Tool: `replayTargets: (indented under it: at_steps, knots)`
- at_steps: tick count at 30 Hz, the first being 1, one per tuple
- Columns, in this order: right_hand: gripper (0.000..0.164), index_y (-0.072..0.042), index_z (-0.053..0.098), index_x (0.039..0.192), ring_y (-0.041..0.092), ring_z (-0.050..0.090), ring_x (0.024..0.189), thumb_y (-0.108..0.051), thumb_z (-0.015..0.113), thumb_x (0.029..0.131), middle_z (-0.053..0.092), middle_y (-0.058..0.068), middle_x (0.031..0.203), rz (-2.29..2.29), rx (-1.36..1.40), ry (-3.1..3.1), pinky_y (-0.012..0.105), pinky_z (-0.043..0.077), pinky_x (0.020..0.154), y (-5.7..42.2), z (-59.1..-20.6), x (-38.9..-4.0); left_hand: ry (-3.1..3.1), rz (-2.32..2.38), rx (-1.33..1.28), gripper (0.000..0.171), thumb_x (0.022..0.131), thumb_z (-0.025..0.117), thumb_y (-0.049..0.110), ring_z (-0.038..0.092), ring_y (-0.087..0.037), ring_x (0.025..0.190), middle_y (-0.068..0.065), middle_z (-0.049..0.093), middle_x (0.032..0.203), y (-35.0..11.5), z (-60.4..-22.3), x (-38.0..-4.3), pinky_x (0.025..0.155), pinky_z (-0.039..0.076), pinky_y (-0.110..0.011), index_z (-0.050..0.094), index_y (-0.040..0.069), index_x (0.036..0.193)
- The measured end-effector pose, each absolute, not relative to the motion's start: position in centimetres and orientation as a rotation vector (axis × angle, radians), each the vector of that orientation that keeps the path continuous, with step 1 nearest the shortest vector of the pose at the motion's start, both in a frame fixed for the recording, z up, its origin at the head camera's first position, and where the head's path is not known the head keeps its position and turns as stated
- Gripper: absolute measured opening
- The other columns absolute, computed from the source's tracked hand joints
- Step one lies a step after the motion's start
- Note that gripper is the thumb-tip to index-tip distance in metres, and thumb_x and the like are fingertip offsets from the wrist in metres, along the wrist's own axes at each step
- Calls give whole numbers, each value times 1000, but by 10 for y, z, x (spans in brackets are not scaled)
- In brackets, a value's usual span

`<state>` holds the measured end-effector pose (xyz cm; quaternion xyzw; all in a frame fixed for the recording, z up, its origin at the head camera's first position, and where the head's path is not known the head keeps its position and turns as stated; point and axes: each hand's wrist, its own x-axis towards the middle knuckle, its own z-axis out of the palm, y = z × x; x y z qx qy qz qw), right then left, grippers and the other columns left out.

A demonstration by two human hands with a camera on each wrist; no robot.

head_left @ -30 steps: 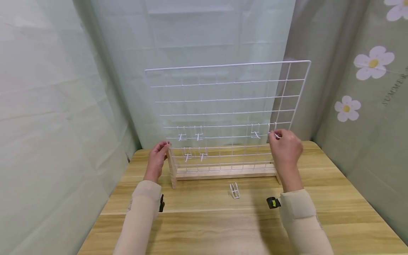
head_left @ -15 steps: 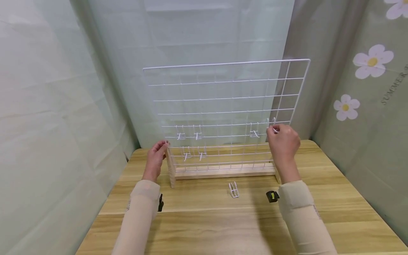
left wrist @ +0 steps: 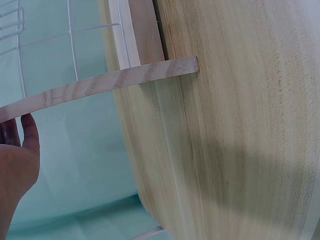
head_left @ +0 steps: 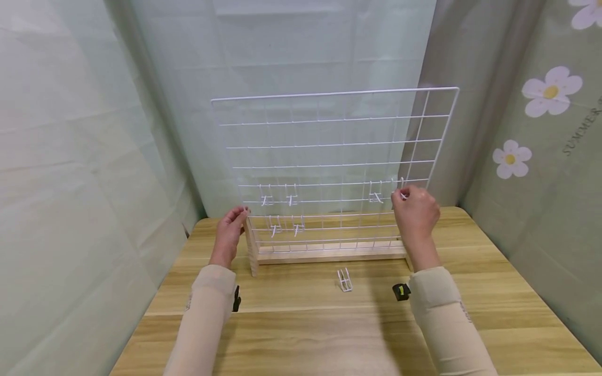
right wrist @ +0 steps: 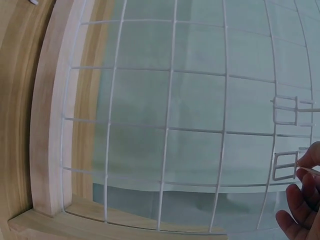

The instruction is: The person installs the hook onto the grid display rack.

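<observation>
A white wire grid panel (head_left: 329, 94) stands upright in a wooden stand (head_left: 329, 257). My left hand (head_left: 229, 232) holds the stand's left side post (left wrist: 120, 79) near its top, with fingertips against the wood. At the grid's right part, my right hand (head_left: 417, 211) pinches a white wire hook (right wrist: 286, 166) by its prong between thumb and index finger. The top ends of this hook overlap a horizontal grid wire. Just left of it hangs another wire hook (head_left: 375, 197) on the same row.
Several more hooks hang at the grid's left, such as an upper hook (head_left: 266, 200) and a lower hook (head_left: 275, 228). One loose hook (head_left: 345, 282) lies on the wooden table (head_left: 301, 324) before the stand. Pale cloth (head_left: 305, 47) surrounds the table behind and at the sides.
My right hand rises a little with the hook, then comes down slightly and shifts left, lowering the hook's top ends to the grid wire. The left hand stays on the post.
</observation>
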<state>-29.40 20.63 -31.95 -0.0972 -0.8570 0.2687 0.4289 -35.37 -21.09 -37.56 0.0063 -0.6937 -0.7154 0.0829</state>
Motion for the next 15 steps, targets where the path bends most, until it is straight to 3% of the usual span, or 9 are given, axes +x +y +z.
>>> replayTargets:
  at_steps: [6, 15]
  knots:
    - [26, 2, 72, 86, 37, 62, 66, -22, 63, 93, 69, 19, 79, 657, -239, -2134, 47, 45, 55, 206, -325, -294, -2059, -2150, 20, 36, 104, 54, 28, 43, -28, 131, -7, 53, 136, -210, -376, -354, 110, 35, -41, 53, 3, 129]
    - [25, 1, 72, 87, 36, 61, 65, -22, 62, 93, 69, 18, 80, 661, -241, -2123, 46, 46, 54, 206, -328, -297, -2053, -2144, 37, 32, 104, 54, 26, 46, -24, 127, -7, 54, 134, -209, -376, -354, 108, 38, -40, 54, 3, 127]
